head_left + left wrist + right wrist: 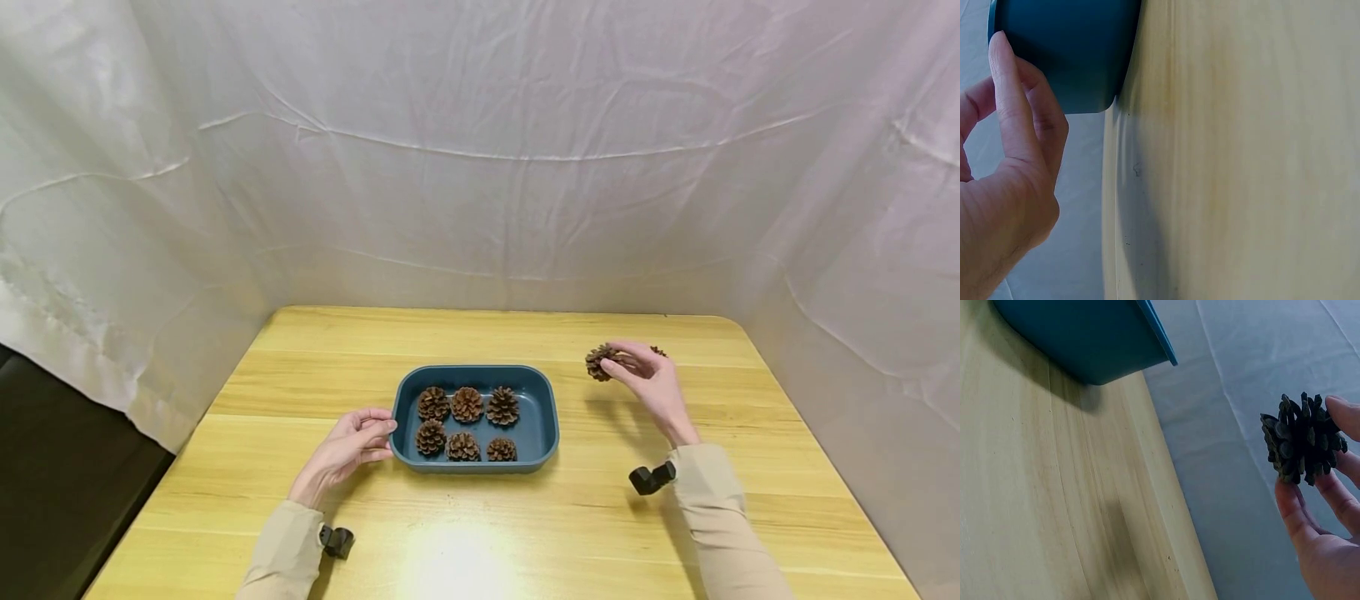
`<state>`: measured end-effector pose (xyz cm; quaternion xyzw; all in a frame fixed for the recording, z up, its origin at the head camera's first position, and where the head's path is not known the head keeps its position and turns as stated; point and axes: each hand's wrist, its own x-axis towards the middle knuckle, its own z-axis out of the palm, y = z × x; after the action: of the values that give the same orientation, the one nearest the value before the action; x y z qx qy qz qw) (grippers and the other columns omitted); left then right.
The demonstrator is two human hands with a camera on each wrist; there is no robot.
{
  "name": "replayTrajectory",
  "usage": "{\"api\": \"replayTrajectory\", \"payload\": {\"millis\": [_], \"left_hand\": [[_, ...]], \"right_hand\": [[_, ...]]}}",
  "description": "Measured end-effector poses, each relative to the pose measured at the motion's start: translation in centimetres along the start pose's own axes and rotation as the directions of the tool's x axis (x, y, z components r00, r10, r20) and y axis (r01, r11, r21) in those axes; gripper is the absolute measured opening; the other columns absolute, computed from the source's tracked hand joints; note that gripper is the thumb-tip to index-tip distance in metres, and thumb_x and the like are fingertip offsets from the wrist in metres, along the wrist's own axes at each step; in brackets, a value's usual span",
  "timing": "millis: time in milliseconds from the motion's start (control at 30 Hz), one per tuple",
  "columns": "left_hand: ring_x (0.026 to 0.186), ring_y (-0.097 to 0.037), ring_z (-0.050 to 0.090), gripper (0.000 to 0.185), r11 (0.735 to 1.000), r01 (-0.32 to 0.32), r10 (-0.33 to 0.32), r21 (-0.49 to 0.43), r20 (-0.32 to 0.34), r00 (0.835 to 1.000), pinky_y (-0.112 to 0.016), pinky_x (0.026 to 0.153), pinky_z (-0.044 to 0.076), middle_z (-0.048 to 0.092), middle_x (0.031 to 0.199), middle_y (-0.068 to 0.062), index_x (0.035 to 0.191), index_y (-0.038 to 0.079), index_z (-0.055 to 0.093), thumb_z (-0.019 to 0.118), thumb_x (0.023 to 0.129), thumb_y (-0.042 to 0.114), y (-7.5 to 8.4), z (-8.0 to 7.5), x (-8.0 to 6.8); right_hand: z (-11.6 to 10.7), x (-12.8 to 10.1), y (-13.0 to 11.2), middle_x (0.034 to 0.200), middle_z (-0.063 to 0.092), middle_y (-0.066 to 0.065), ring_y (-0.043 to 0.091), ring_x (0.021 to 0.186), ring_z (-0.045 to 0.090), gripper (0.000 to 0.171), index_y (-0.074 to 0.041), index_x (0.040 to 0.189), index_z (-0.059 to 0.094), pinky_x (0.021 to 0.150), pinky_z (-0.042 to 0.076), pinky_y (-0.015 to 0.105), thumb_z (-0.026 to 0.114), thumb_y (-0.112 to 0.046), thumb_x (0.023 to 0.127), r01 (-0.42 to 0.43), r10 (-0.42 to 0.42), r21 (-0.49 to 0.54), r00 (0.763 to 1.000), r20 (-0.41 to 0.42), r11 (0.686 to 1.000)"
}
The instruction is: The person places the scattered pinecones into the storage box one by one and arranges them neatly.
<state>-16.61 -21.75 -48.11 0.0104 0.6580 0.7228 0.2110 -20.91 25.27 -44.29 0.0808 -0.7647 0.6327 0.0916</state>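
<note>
A dark blue rectangular tray (542,421) stands on the table, with several brown pine cones (467,405) in two rows inside. At its left end, my left hand (348,446) holds the rim, the thumb over the edge and the other fingers along the outer wall. To the right of the tray, my right hand (654,385) pinches a pine cone (1300,440) between thumb and fingertips, raised above the table. Another pine cone (658,351) shows just behind the right hand, mostly hidden by it.
The light wooden table (480,533) carries everything. White cloth (480,208) hangs behind it and along both sides. A dark surface (60,475) lies beyond the left edge. Each sleeve has a small black camera mount (651,478) at the wrist.
</note>
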Motion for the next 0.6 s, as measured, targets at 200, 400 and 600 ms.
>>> {"api": "replayTrajectory", "payload": {"millis": [200, 400, 600], "left_hand": [[0.074, -0.007, 0.066, 0.023, 1.0, -0.002, 0.002, 0.001, -0.006, 1.0, -0.02, 0.071, 0.063, 0.063, 0.096, 0.003, 0.121, -0.004, 0.049, 0.056, 0.101, 0.005, -0.1, 0.0, 0.0], [0.074, -0.007, 0.066, 0.024, 1.0, -0.007, 0.007, -0.003, -0.002, 1.0, -0.02, 0.071, 0.063, 0.064, 0.096, 0.003, 0.122, -0.005, 0.049, 0.056, 0.101, 0.005, 0.0, 0.0, -0.1], [0.075, -0.007, 0.066, 0.029, 1.0, -0.011, 0.011, -0.002, 0.01, 1.0, -0.02, 0.072, 0.063, 0.063, 0.097, 0.003, 0.125, -0.008, 0.046, 0.055, 0.102, 0.006, 0.0, 0.0, -0.1]], "right_hand": [[0.7, 0.0, -0.1, 0.125, 0.061, -0.009, -0.003, 0.109, 0.064, 0.048, 0.006, 0.134, 0.057, 0.097, 0.052, 0.01, 0.073, -0.012, 0.093, -0.005, 0.004, 0.001, 0.998, 0.07, 1.0], [1.7, 0.1, -0.4, 0.13, 0.062, 0.002, 0.002, 0.112, 0.063, 0.052, 0.008, 0.137, 0.053, 0.1, 0.053, 0.013, 0.073, -0.008, 0.092, 0.007, -0.011, 0.029, 0.988, 0.153, 1.0], [2.5, 0.1, -0.7, 0.141, 0.053, 0.028, -0.002, 0.111, 0.062, 0.051, 0.003, 0.137, 0.056, 0.098, 0.053, 0.013, 0.074, -0.011, 0.091, 0.018, -0.007, -0.044, 0.968, 0.251, 0.999]]}}
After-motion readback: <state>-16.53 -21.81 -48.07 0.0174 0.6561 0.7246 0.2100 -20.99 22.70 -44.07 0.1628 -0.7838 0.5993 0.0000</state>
